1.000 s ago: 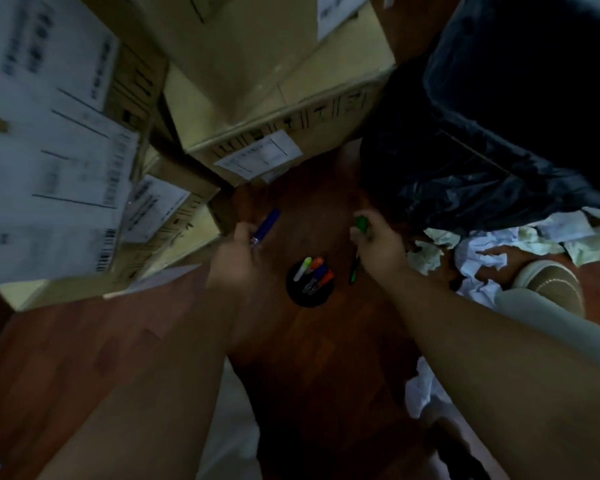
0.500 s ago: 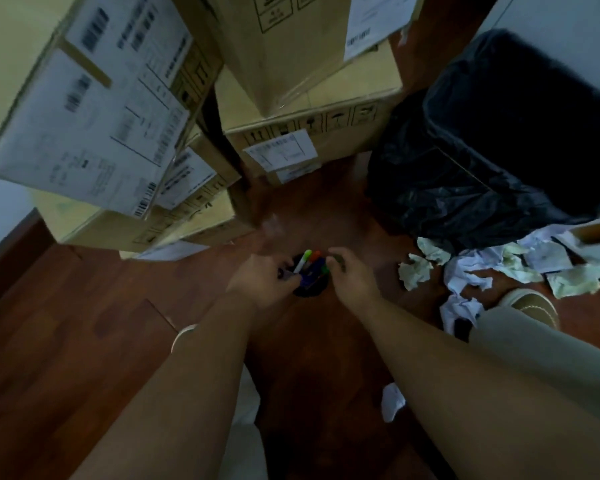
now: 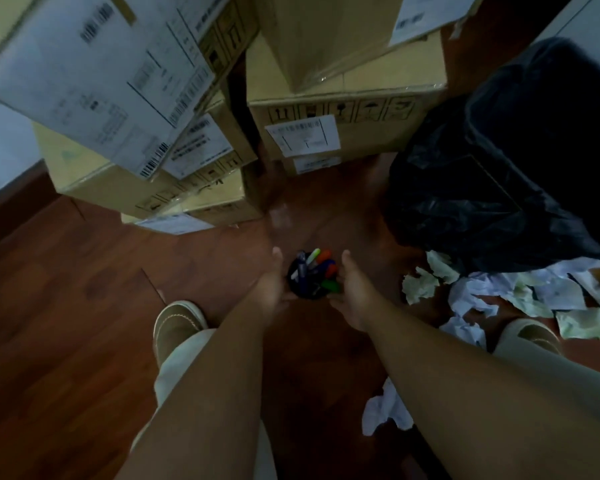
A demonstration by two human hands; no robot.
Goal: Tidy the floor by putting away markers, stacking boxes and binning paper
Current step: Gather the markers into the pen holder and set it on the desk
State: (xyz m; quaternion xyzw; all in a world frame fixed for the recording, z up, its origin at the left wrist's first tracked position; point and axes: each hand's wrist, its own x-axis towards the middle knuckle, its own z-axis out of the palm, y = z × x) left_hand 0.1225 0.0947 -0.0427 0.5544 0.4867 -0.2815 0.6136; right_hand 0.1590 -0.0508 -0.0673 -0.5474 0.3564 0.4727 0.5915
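A black marker cup (image 3: 305, 292) stands on the wooden floor, holding several coloured markers (image 3: 323, 263). My left hand (image 3: 269, 287) presses against its left side and my right hand (image 3: 355, 292) against its right side, thumbs pointing up and fingers curled around the cup. Crumpled white and pale green paper (image 3: 420, 284) lies on the floor to the right, with one more white wad (image 3: 387, 410) under my right forearm. Cardboard boxes sit in a left stack (image 3: 94, 81) and a middle stack (image 3: 343, 91) beyond the cup.
A bin lined with a black bag (image 3: 499, 168) stands at the right, just behind the paper. My shoes rest on the floor at left (image 3: 177, 323) and right (image 3: 530, 336). A white wall (image 3: 0, 147) meets the floor at far left.
The blue marker from my left hand and the green one from my right now sit in the cup. Both hands have closed in around the cup's sides.
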